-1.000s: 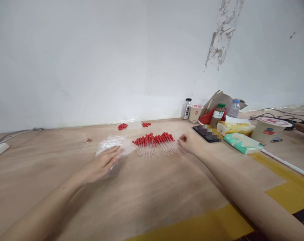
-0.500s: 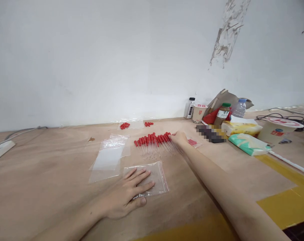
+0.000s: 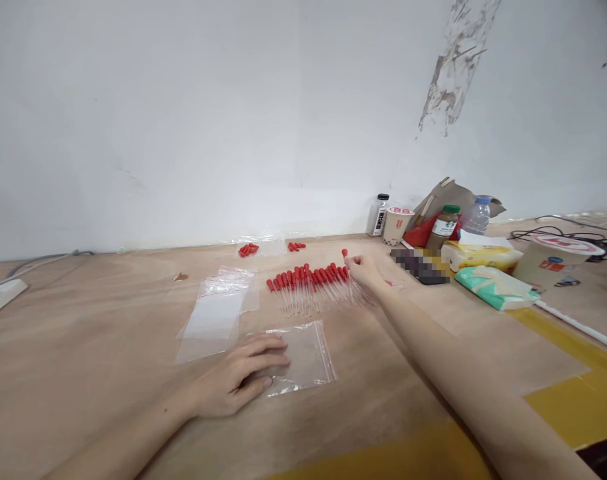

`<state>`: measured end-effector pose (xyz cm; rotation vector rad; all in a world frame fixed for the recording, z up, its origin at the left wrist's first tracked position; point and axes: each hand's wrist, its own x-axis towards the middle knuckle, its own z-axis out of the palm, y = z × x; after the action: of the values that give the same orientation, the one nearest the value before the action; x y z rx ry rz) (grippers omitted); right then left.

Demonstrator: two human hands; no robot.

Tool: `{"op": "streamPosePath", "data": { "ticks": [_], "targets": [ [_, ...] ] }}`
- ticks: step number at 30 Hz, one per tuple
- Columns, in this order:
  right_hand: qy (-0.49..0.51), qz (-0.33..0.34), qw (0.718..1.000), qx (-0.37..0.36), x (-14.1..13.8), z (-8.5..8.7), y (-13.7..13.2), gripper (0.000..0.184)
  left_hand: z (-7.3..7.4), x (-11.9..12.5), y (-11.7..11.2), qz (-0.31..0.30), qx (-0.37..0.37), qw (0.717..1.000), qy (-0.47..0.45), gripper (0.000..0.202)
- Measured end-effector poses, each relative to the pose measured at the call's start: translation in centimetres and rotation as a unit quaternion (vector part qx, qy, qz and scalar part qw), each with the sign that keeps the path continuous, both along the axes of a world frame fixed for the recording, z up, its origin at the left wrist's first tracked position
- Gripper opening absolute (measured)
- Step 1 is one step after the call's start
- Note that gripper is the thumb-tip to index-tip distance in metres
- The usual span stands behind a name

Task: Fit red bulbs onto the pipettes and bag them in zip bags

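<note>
My left hand [image 3: 238, 377] rests on a clear zip bag [image 3: 303, 357] lying flat on the wooden table [image 3: 108, 400]; its fingers curl over the bag's left edge. My right hand [image 3: 364, 270] reaches out to the right end of a row of glass droppers with red bulbs [image 3: 308, 281]. It pinches one dropper [image 3: 344, 254], whose red bulb sticks up above the fingers. A stack of more clear bags [image 3: 218, 310] lies to the left of the droppers.
Loose red bulbs [image 3: 248, 250] lie near the wall. At the right stand cups [image 3: 397, 225], bottles [image 3: 443, 227], tissue packs [image 3: 493, 285], a phone [image 3: 417, 265] and a large lidded cup [image 3: 553, 260]. A power strip [image 3: 1, 293] sits far left. Yellow tape [image 3: 573, 400] marks the table.
My left hand drew a clear bag from the stack toward me and has curled its fingers on it. My right hand took one dropper from the row's end and lifted it.
</note>
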<state>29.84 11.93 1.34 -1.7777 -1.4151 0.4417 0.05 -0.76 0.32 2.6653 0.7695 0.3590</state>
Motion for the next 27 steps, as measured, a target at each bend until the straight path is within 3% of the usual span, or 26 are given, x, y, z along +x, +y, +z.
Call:
{"op": "streamPosePath", "data": {
  "ticks": [2,4,7,10,21,24,27],
  "targets": [
    [0.074,0.046,0.996,0.026,0.1,0.1,-1.7,0.033,-0.3,0.0,0.1,0.002,0.001,1.0,0.007,0.038],
    [0.213,0.101,0.97,0.055,0.3,-0.4,-3.4,0.028,-0.5,0.3,0.0,0.007,0.002,1.0,0.013,0.039],
    [0.349,0.118,0.926,0.081,0.6,-1.8,-5.8,0.047,-0.6,0.8,-0.2,0.011,0.007,1.0,0.018,0.04],
    [0.372,0.125,0.917,0.075,0.6,-2.9,-7.4,0.058,-0.7,1.1,-0.3,0.009,0.016,1.0,0.022,0.04],
    [0.415,0.162,0.894,0.036,-1.0,-4.9,-8.9,0.051,-0.7,1.4,-0.3,0.012,0.017,1.0,0.021,0.041],
    [0.45,0.188,0.873,-0.015,-0.8,-4.8,-9.5,0.045,-0.9,1.3,-0.3,0.016,0.016,0.999,0.031,0.043],
    [0.417,0.272,0.861,-0.105,0.1,-3.9,-10.0,0.037,-1.0,1.3,-0.3,0.022,0.016,0.999,0.037,0.047]
  ]
}}
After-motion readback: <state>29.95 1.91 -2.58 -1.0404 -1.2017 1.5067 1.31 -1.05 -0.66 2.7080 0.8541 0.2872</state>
